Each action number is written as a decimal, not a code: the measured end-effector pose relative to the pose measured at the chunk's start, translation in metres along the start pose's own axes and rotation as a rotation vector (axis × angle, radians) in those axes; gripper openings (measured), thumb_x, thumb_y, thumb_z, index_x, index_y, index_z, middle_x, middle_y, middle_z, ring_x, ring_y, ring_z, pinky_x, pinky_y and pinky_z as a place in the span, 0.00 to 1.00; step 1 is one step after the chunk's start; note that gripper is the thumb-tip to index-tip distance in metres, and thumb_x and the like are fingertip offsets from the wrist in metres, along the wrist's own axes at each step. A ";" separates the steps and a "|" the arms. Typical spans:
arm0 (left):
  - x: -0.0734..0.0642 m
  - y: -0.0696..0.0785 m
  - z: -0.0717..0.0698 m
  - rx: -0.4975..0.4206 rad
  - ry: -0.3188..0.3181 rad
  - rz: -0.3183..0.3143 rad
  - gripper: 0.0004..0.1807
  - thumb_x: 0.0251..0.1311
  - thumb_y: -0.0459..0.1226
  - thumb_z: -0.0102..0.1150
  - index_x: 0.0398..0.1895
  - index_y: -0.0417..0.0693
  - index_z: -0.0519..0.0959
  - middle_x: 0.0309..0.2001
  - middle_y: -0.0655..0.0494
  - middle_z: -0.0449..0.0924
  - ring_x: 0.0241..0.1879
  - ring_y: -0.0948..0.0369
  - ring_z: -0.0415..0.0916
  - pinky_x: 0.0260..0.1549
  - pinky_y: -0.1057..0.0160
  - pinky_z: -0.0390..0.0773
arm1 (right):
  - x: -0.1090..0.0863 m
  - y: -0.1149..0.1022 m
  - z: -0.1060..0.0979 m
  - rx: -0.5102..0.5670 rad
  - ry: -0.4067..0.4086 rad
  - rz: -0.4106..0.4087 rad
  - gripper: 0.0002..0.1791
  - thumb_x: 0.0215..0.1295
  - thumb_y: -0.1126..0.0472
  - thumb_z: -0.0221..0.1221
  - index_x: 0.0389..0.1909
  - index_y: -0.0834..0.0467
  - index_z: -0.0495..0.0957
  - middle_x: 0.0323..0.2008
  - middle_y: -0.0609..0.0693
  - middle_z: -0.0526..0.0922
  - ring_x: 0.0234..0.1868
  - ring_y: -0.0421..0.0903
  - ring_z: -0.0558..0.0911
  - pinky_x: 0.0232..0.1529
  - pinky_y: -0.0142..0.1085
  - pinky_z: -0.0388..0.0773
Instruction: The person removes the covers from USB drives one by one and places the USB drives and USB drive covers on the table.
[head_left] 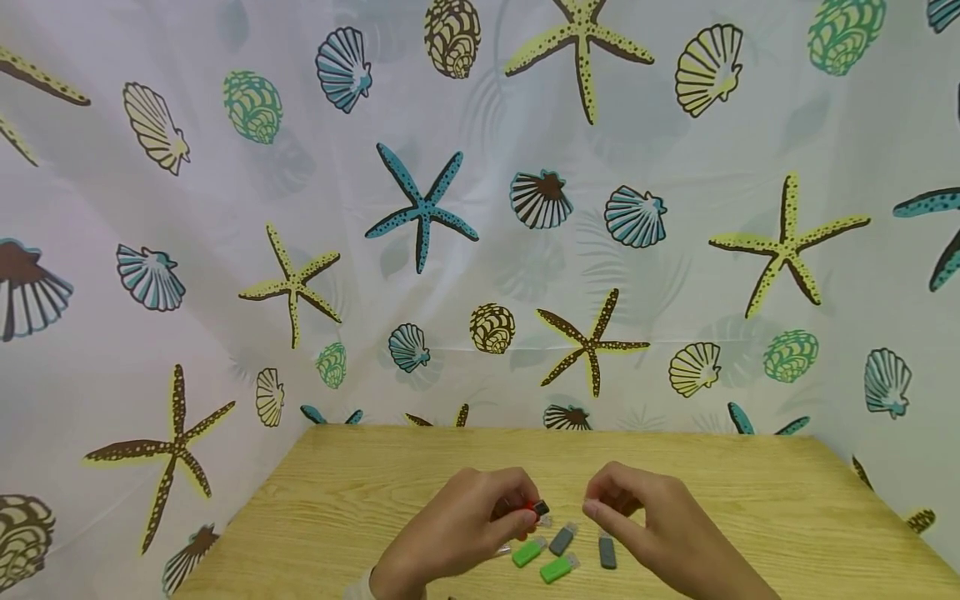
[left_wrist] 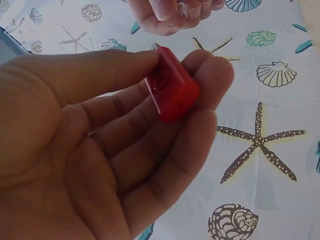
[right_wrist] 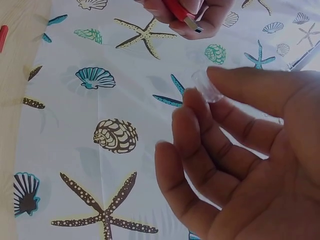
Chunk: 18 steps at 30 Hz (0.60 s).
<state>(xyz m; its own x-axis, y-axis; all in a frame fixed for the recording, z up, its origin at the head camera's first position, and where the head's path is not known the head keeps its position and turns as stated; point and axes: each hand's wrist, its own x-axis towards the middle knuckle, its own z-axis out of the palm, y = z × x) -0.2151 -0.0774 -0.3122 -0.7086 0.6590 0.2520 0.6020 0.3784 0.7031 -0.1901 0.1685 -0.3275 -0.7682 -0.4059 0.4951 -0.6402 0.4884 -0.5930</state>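
My left hand [head_left: 465, 521] pinches a red USB flash drive [left_wrist: 172, 85] between thumb and fingers. In the right wrist view, the drive's metal plug [right_wrist: 192, 23] is bare and points out from that hand. A small clear plastic cap [right_wrist: 206, 87] is pinched between the thumb and fingertips of my right hand [head_left: 660, 517]. Both hands are raised above the table, facing each other with a gap between them. In the head view the cap is too small to make out clearly.
Below the hands on the wooden table [head_left: 360, 467] lie two green USB flash drives [head_left: 529, 551] and two dark grey ones [head_left: 607, 551]. A clear-ended piece [head_left: 502, 550] shows partly beside my left hand. A curtain [head_left: 495, 275] with starfish and shells hangs around the table.
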 end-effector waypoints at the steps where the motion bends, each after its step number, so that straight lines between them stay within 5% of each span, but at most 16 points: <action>1: 0.000 0.000 0.000 0.002 0.005 -0.003 0.03 0.67 0.36 0.57 0.36 0.51 0.79 0.29 0.68 0.81 0.26 0.72 0.78 0.30 0.71 0.77 | 0.000 0.000 -0.001 -0.008 0.011 0.019 0.03 0.69 0.56 0.57 0.35 0.49 0.77 0.28 0.36 0.79 0.28 0.33 0.78 0.31 0.32 0.78; 18: -0.001 -0.009 -0.012 0.103 0.073 -0.001 0.01 0.64 0.38 0.61 0.35 0.51 0.80 0.29 0.69 0.80 0.28 0.72 0.76 0.31 0.71 0.76 | 0.003 0.000 -0.008 -0.113 0.098 0.251 0.02 0.66 0.58 0.61 0.36 0.50 0.81 0.29 0.39 0.78 0.30 0.34 0.76 0.33 0.31 0.77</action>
<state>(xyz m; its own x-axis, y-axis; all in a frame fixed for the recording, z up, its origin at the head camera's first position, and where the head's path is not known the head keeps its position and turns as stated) -0.2245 -0.0891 -0.3109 -0.7317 0.6112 0.3018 0.6335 0.4461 0.6322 -0.1924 0.1732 -0.3204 -0.8953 -0.1875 0.4041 -0.4217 0.6489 -0.6332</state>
